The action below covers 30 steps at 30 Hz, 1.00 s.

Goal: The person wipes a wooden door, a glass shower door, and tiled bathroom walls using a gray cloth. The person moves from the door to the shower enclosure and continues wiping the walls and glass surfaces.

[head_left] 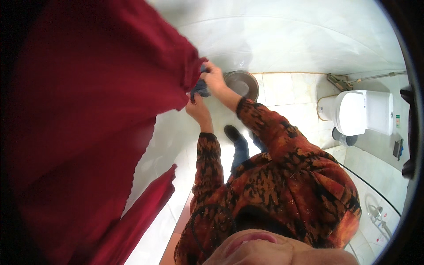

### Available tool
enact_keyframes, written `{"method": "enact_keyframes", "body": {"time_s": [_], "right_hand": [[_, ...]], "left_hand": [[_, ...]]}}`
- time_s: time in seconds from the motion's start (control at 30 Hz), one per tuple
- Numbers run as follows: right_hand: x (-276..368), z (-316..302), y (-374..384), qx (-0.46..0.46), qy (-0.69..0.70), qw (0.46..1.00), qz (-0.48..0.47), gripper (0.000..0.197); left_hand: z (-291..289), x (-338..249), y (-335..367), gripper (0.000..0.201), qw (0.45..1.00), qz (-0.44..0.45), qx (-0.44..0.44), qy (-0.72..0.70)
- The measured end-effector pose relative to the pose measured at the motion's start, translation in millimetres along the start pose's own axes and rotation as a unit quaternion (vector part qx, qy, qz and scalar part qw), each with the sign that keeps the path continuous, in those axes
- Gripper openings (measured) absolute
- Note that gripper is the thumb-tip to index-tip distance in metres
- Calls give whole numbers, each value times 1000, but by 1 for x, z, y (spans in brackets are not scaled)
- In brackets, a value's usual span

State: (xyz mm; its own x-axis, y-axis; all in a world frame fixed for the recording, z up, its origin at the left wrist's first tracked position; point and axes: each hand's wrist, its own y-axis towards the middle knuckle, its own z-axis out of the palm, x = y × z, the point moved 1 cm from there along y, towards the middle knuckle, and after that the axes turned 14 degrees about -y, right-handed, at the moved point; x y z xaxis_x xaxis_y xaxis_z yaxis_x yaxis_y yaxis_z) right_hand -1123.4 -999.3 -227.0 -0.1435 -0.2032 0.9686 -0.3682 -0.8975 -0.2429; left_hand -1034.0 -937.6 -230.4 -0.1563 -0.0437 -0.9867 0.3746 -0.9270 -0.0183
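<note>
A dark blue-grey cloth (pixel 201 89) is bunched up between my two hands, beside the gathered edge of a large dark red curtain (pixel 101 84). My right hand (pixel 213 79) is closed on the cloth's upper part, close to the curtain's corner. Below it, my left hand (pixel 198 109) pinches the cloth's lower end, its fingertips next to the curtain's hem. Part of the cloth lies hidden behind the red fabric and my fingers. Whether either hand also grips the curtain is not clear.
A grey basin (pixel 242 85) stands on the tiled floor by the wall, just past my right hand. To the right are a white toilet (pixel 353 112) and a dark bin (pixel 344 138). A second red curtain panel (pixel 145 212) hangs at lower left.
</note>
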Motion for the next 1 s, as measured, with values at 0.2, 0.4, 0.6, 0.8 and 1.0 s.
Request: {"method": "enact_keyframes", "body": {"time_s": [0.2, 0.4, 0.6, 0.8, 1.0], "right_hand": [[149, -124, -28, -101, -40, 941, -321, 51], [248, -216, -5, -312, -263, 716, -567, 41], [188, -258, 54, -230, -356, 733, -532, 40], [118, -265, 56, -68, -413, 856, -304, 34], [204, -256, 41, -26, -114, 892, -437, 36]], "left_hand": [[105, -75, -22, 18, 985, 52, 100, -133], [236, -164, -26, 27, 913, 326, 165, -179], [306, -108, -36, 24, 896, 420, 124, 79], [288, -49, -52, 6, 985, 134, 80, 74], [297, -134, -48, 27, 927, 292, 132, -192]]}}
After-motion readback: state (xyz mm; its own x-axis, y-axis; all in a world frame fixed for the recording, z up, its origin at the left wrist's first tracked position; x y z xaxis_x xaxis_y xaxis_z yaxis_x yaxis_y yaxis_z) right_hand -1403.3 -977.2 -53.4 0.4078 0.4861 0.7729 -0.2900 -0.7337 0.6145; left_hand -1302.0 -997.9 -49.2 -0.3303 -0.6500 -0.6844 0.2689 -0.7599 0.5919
